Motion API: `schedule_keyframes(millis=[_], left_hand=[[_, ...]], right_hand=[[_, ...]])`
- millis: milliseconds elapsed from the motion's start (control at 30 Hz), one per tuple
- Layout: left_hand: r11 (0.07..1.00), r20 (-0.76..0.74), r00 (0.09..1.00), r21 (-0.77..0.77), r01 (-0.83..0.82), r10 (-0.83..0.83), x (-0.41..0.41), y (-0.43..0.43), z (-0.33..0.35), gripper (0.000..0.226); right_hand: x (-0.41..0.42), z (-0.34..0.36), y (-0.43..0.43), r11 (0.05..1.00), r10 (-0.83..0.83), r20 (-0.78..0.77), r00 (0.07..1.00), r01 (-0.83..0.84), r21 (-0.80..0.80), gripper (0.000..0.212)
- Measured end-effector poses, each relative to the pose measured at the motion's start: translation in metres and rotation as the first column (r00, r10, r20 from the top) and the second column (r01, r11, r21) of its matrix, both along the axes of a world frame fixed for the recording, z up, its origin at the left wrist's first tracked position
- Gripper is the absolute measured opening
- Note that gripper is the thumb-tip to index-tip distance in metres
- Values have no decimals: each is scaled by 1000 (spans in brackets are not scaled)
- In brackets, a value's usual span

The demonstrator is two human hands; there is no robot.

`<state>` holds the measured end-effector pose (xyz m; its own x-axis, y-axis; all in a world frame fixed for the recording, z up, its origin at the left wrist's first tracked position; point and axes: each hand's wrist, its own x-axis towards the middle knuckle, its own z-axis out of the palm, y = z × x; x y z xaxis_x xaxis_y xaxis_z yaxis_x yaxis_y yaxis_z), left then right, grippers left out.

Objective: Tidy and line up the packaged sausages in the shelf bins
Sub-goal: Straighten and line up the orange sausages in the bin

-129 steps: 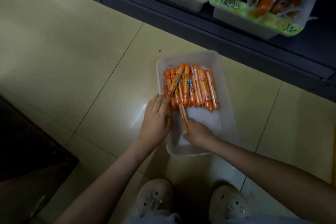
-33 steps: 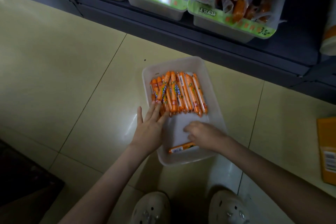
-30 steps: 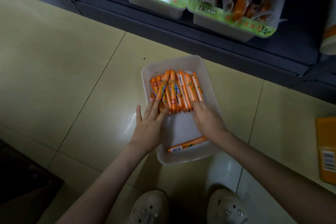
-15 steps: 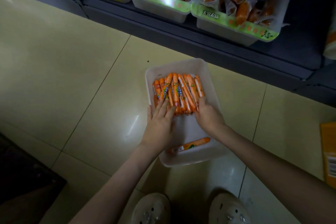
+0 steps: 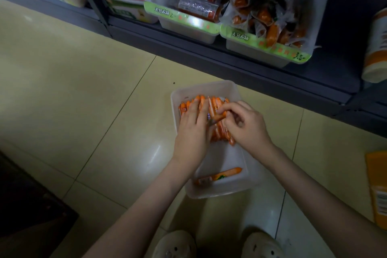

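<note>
A white plastic bin (image 5: 243, 186) sits on the yellow tiled floor in front of me. Several orange packaged sausages (image 5: 218, 132) lie side by side in its far half. My left hand (image 5: 192, 130) lies flat on the left part of that row, fingers straight. My right hand (image 5: 245, 123) is over the right part, fingers curled, pinching the end of one orange sausage (image 5: 219, 117) lifted across the row. One loose sausage (image 5: 218, 176) lies crosswise near the bin's near wall.
The dark low shelf (image 5: 209, 54) behind holds white bins with green labels: one with red-and-clear packs (image 5: 196, 2), one with bagged orange sausages (image 5: 270, 21). An orange box (image 5: 377, 186) lies on the floor at right. My two pale shoes (image 5: 176, 245) are below.
Both hands have moved farther onto the sausage row. My right hand, which was pressing the row's near end, now pinches one sausage. The loose sausage stays at the near wall.
</note>
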<state>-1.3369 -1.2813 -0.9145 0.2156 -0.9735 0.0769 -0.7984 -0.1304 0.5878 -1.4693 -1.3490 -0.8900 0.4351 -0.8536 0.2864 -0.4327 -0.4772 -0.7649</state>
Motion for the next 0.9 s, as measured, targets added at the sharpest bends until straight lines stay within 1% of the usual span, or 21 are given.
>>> schedule_keyframes(millis=[33,100,167,267,333,400,467,533,667,733,800,833,867,900], left_hand=[[1000,-18,1000,-18,-18,18,-3,-3,9,51],[997,-103,992,-24,-71,68,-9,-3,27,38],[991,-177,982,-99,-86,68,-12,0,42,28],[976,-211,977,-219,-21,-27,-14,4,58,24],[968,-220,973,-249,6,-63,-11,5,64,17],[970,-247,965,-241,28,-90,-7,6,70,16],[977,-298,946,-201,71,-130,-4,10,72,18],[980,-355,920,-162,117,-169,-4,14,71,11],[976,-447,871,-160,146,-203,-6,19,75,9],[976,-558,804,-172,131,-206,-6,17,77,6],[979,-678,708,-171,111,-199,-5,14,77,18],[983,-744,643,-162,91,-182,-5,12,76,20],[989,-817,560,-136,52,-142,-4,11,76,20],[996,-895,438,-93,2,-85,-4,9,77,20]], right_hand=[[1,14,3,1000,30,53,998,-30,2,24],[3,38,9,995,89,169,982,-97,38,20],[3,53,12,987,127,250,960,-148,68,17],[2,64,10,982,154,277,949,-178,64,16],[0,65,9,977,177,298,938,-204,61,18],[0,66,9,971,199,314,928,-229,63,20],[1,67,9,967,220,306,926,-248,56,21],[1,68,7,967,223,295,929,-249,52,21],[0,68,3,960,216,317,923,-261,104,22],[1,65,4,957,214,306,928,-262,125,26],[4,63,3,954,214,303,928,-265,137,32],[4,62,3,951,226,300,927,-277,138,34],[5,62,2,946,248,291,924,-296,135,36],[4,61,1,938,276,277,920,-321,133,36]])
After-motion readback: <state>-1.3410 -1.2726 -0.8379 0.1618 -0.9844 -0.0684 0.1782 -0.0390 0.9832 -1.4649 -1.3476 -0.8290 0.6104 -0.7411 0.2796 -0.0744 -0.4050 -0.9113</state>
